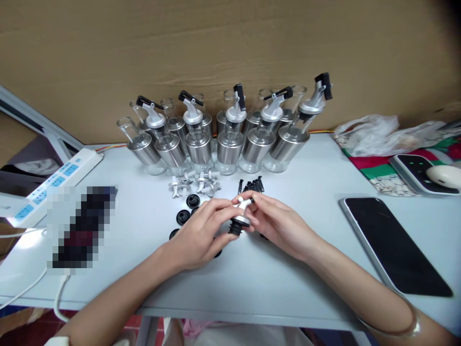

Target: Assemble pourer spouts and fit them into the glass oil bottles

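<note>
the left hand (203,233) pinches the silver spout (242,216) between thumb and fingers, its black ribbed base pointing down; the right hand (277,218) has thumb and fingertips closed on the upper end. the spout is held above the middle of the tabletop (306,283). black stoppers (183,216) lie beside the left hand, silver spout parts (196,185) and black levers (254,184) farther back, and bottles (230,149) stand near the back edge, five topped with spouts.
</note>
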Tool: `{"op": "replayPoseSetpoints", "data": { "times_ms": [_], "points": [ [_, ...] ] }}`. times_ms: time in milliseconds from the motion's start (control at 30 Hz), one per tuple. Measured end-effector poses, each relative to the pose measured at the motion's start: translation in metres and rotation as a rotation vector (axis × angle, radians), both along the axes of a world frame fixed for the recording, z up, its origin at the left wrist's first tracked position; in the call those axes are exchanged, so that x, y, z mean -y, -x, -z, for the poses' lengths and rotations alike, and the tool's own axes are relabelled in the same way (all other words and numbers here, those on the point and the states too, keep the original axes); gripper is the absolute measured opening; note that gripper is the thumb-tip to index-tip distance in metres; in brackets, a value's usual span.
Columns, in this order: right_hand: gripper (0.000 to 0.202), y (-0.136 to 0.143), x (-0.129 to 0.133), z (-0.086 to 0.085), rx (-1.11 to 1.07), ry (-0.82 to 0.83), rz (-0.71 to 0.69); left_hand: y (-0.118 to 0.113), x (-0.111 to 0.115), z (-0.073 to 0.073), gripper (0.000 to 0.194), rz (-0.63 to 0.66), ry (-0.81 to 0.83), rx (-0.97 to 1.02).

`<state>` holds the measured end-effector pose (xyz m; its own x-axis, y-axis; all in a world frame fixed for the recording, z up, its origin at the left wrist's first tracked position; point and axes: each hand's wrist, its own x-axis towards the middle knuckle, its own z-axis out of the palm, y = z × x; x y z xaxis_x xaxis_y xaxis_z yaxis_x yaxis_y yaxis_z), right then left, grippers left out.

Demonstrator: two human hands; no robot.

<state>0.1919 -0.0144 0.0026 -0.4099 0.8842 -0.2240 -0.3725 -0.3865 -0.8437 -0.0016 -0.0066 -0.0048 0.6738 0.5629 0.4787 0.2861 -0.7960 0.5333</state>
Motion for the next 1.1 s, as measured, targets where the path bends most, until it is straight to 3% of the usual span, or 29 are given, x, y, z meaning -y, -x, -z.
{"op": "replayPoseSetpoints", "data": {
  "times_ms": [100,167,367,533,800,900,1100],
  "points": [
    [0.03,-0.002,0.0,0.002,0.339,-0.181,0.155,0.0,-0.001,0.0,0.033,-0.052,0.018,-0.032],
    [0.026,-0.004,0.001,0.003,0.47,-0.296,0.187,0.001,-0.001,-0.002,0.033,-0.09,0.008,-0.07],
    [0.022,-0.004,0.005,0.0,0.627,-0.446,0.035,0.001,0.0,-0.005,0.034,-0.166,-0.077,-0.105],
    [0.016,-0.001,0.007,0.0,0.799,-0.576,0.03,-0.001,0.0,-0.003,0.022,-0.208,-0.087,-0.095],
    [0.01,0.001,0.006,-0.001,0.645,-0.485,0.004,-0.002,0.002,-0.006,0.023,-0.247,-0.066,-0.161],
    [0.012,0.001,0.007,0.0,0.611,-0.494,0.038,-0.003,0.003,-0.005,0.019,-0.308,0.015,-0.163],
    [0.025,0.002,0.01,-0.001,0.618,-0.571,0.019,-0.003,0.003,-0.007,0.015,-0.263,0.103,-0.195]
  ]
}}
